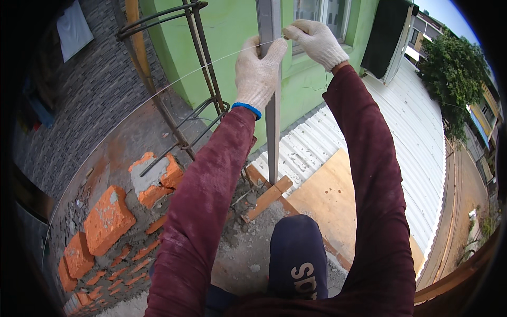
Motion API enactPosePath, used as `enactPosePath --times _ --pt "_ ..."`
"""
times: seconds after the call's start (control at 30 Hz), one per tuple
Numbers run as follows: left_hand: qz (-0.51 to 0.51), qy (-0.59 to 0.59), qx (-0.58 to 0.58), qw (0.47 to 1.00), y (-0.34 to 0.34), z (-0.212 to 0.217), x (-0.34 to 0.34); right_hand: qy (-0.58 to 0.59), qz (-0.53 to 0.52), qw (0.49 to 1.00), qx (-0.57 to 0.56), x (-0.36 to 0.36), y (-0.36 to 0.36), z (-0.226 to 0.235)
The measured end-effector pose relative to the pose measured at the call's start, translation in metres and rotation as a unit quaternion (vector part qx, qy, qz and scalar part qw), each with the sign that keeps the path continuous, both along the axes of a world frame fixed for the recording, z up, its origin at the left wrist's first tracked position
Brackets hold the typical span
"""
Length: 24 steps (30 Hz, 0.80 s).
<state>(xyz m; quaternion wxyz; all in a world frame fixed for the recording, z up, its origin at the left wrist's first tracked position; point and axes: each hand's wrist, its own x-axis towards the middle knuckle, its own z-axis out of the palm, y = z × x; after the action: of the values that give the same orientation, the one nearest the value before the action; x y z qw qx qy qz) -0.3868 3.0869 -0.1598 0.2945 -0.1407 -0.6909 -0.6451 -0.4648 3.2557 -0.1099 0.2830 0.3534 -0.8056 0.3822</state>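
My left hand (pixel 256 76), in a white knit glove with a blue cuff, is closed round an upright grey metal post (pixel 272 137). A thin white string (pixel 198 69) runs from the lower left up across this hand and the post. Just right of the post, my right hand (pixel 315 43), gloved the same way, is closed with its fingertips pinched on the string's end. The post's foot stands by a small wooden block (pixel 284 183) and a wooden strip (pixel 264 202).
A rebar cage (pixel 203 53) rises left of my left arm. Orange bricks (pixel 108 219) in rough mortar form a wall at the lower left. Beyond the post are a green wall (pixel 311 79) and a white corrugated roof (pixel 406 116). Plywood (pixel 327 198) lies right of my knee.
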Motion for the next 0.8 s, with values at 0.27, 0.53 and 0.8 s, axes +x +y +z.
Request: enactPosePath --times 0.27,0.53,0.8 --pt "-0.086 0.041 0.089 0.991 0.001 -0.002 0.003 -0.013 0.013 1.000 -0.007 -0.009 -0.002 -0.001" --pt "-0.254 -0.011 0.253 0.934 -0.020 -0.006 -0.031 -0.043 0.043 0.998 -0.002 -0.014 -0.015 0.004" --pt "-0.350 -0.074 0.236 0.904 -0.031 0.004 -0.035 -0.117 0.038 0.992 0.036 -0.026 -0.022 0.005"
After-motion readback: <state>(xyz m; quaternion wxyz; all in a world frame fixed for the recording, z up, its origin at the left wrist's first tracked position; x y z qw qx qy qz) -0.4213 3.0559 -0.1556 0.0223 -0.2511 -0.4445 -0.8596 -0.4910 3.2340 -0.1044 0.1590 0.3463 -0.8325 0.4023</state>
